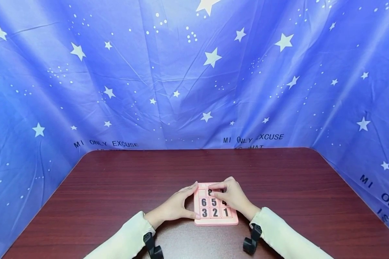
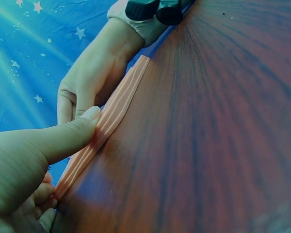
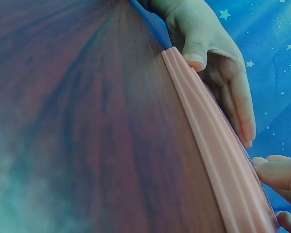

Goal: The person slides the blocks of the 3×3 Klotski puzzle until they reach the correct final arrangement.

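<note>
Board [image 1: 216,222] (pink, ridge-sided) has left hand [image 1: 176,205] gripping its edge, right hand [image 1: 235,195] touching tile 8 [image 1: 209,192].

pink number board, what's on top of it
Tiles 6, 5, 3, 2 and 1 show plainly. The right hand partly covers 8, 4 and the top-right tile, whose number can't be read.
</note>
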`<state>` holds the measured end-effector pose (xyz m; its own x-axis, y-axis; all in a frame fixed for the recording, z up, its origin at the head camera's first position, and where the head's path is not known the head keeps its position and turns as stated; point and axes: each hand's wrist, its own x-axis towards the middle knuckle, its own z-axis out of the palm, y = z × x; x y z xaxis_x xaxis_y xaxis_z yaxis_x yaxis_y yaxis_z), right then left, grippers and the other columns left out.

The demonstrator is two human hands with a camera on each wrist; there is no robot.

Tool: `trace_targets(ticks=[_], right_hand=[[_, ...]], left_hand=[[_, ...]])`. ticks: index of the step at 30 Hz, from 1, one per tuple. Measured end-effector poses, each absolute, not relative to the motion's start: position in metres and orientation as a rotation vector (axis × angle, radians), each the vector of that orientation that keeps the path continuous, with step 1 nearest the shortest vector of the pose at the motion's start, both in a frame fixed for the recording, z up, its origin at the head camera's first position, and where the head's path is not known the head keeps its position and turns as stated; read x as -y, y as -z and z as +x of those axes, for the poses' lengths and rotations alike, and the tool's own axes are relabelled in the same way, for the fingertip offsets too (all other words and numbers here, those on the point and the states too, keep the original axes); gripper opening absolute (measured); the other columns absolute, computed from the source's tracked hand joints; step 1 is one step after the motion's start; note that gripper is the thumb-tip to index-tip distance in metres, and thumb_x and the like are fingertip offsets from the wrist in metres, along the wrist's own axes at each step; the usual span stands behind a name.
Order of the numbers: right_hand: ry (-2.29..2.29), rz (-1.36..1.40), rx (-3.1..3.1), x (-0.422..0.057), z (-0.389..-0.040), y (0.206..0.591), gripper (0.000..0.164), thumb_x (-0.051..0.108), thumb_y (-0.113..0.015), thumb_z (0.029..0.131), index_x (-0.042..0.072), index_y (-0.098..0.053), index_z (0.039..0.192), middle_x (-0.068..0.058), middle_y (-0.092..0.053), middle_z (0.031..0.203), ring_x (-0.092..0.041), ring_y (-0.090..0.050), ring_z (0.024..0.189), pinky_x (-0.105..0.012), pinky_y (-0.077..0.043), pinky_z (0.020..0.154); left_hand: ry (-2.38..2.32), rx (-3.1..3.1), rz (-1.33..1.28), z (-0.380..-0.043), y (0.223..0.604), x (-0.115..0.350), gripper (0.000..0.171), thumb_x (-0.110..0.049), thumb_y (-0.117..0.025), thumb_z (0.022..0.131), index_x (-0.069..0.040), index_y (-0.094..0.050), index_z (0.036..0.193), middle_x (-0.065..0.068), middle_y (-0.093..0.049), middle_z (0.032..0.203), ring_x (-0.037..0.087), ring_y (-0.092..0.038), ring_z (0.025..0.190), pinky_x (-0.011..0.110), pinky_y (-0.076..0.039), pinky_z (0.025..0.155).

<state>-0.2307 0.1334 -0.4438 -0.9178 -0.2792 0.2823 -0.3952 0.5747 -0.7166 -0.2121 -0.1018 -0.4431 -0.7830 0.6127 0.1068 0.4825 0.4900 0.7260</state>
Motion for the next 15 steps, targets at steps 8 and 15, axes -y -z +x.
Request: trace_targets(ticks=[8, 15], right_hand=[[-1.237, 0.531, 2.663, -0.1408, -0.2291, 0.4425, 0.019, 0.011, -0.079, 0.074, 0.018, -0.078, 0.092, 0.007, -0.058, 0.071, -0.012, -0.041, 0.075, -0.025, -0.035, 0.064], [-1.342, 0.549, 2.640, -0.1437, -0.2286, 0.4457, 0.021, 0.012, -0.078, 0.075, 0.015, -0.077, 0.095, 0.004, -0.067, 0.082, -0.012, -0.047, 0.081, -0.025, -0.038, 0.070]], left_hand=[[-1.171, -2.570, 0.963, -0.2126, 0.4424, 0.1014, 0.099, -0.032, -0.083, 0.070, 0.003, -0.029, 0.145, 0.014, -0.026, 0.153, 0.028, -0.026, 0.139, 0.048, -0.024, 0.111], [-1.156, -2.579, 0.968, -0.2126, 0.4440, 0.1021, 0.099, -0.032, -0.083, 0.069, 0.002, -0.029, 0.145, 0.013, -0.026, 0.153, 0.028, -0.026, 0.139, 0.047, -0.024, 0.111]])
